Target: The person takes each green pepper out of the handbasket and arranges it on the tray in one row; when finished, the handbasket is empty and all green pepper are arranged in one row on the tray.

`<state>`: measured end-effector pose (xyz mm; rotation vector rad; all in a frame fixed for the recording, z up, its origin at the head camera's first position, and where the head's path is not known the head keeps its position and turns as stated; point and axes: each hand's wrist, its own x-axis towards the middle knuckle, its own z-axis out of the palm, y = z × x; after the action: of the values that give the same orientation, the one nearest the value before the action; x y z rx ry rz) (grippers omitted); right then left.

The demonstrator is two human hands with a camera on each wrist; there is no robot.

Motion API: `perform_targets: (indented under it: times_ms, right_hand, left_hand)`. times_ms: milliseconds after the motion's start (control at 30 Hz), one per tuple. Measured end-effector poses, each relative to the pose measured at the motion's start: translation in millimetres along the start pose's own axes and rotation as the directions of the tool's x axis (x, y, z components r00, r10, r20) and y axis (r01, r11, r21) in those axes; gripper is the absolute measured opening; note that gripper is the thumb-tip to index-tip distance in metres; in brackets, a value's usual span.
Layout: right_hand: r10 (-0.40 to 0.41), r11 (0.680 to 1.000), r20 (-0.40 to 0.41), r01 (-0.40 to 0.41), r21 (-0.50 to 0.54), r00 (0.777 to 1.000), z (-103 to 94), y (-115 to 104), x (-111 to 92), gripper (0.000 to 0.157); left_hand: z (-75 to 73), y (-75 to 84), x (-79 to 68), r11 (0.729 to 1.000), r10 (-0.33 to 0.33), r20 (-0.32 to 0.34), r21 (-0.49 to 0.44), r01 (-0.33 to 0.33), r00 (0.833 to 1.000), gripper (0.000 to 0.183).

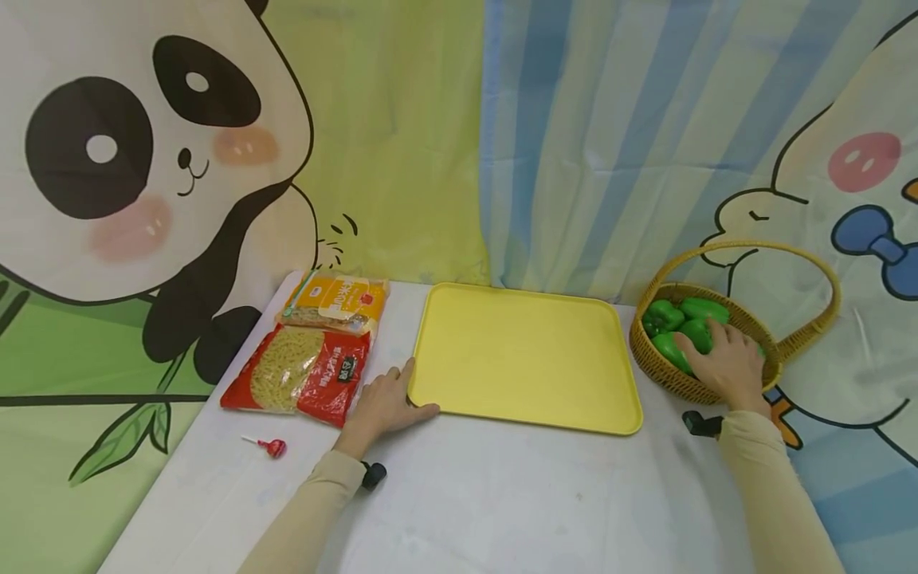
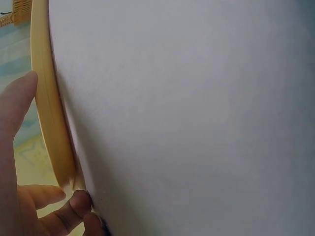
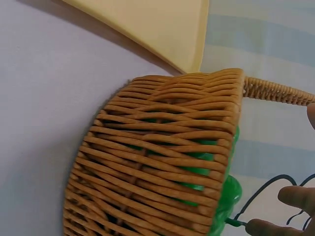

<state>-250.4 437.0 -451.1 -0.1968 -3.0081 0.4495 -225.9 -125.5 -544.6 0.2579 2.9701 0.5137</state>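
Observation:
At the near left corner of the yellow tray (image 1: 527, 359), my left hand (image 1: 387, 405) rests with its thumb along the front edge and its fingers by the left side. The left wrist view shows the thumb (image 2: 22, 96) against the tray's rim (image 2: 47, 98). My right hand (image 1: 727, 367) reaches over a wicker basket (image 1: 674, 383) that holds several green bell peppers (image 1: 696, 335). Seen from the right wrist, its fingers (image 3: 298, 199) spread above the basket's mouth, one close to the stem of a green pepper (image 3: 229, 194). Whether they touch a pepper is hard to tell.
Left of the tray lie a red bag of pasta (image 1: 301, 371) and, behind it, an orange-yellow food packet (image 1: 337, 301). A red lollipop (image 1: 272, 448) lies nearer the front. The basket's tall handle (image 1: 825, 275) arches up and leans right. Printed curtains stand behind the white table (image 1: 516, 494).

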Motion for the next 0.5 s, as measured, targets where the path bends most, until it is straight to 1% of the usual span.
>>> perform_targets:
  times_ms: [200, 300, 500]
  right_hand:
    - [-0.003, 1.0, 0.006, 0.003, -0.009, 1.0, 6.1, 7.7, 2.2, 0.096]
    - [0.014, 1.0, 0.011, -0.014, -0.016, 1.0, 4.3, 14.3, 4.4, 0.098]
    - [0.059, 0.998, 0.05, -0.057, -0.024, 0.997, -3.2, 25.6, 11.5, 0.103]
  left_hand:
    - [-1.6, 0.3, -0.4, 1.0, -0.006, 0.001, -0.004, 0.006, 1.0, 0.112]
    - [-0.9, -0.6, 0.6, 1.0, -0.005, 0.002, -0.002, 0.005, 1.0, 0.112]
    - [-0.4, 0.4, 1.0, 1.0, -0.003, 0.007, -0.012, 0.003, 1.0, 0.112]
